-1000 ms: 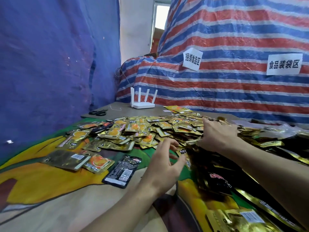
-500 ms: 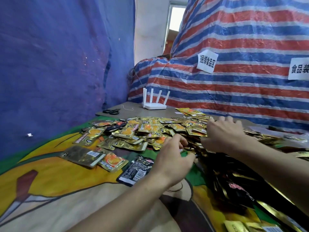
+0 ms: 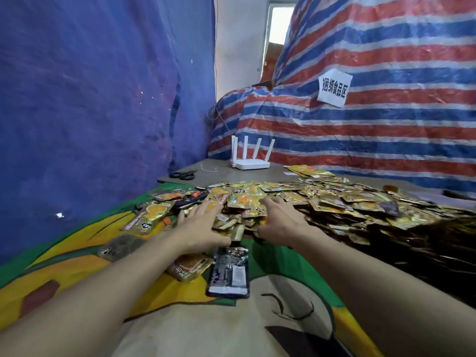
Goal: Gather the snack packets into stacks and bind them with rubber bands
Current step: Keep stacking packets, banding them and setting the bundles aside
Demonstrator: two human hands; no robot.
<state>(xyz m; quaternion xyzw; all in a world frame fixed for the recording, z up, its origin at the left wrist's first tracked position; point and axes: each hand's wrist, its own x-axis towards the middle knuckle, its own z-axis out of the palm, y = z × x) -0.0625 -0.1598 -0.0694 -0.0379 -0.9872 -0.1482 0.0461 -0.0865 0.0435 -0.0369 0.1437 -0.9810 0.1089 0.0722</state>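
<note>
Head view: the left grip (image 3: 198,228) lies flat on the near edge of the packets (image 3: 322,199), fingers spread and stretched forward. The right grip (image 3: 280,222) sits just beside it, also spread, with its fingertips pushed in among the foil so that their ends are hidden. Neither is pinching anything; between them stands a small loose clump, centre of the frame. The rest of the heap runs off toward the right edge, across a cartoon cloth (image 3: 77,274) and the desk (image 3: 224,173).

The main risk, as I judge it, is slippage. The foil looks slick, and flat palms squeezing a jumbled clump may fan it out rather than square it into a stack. Packets lie at all angles, so a band put on now would likely ride off a corner.

A black packet (image 3: 229,271) and an orange packet (image 3: 189,266) lie under the wrists, lower centre, and could be dragged along or mixed in. I cannot make out any rubber bands; a thin pale loop near the scissors (image 3: 184,174), by the router (image 3: 251,161), is too small to tell. Letting go to fetch one may spill the clump.
</note>
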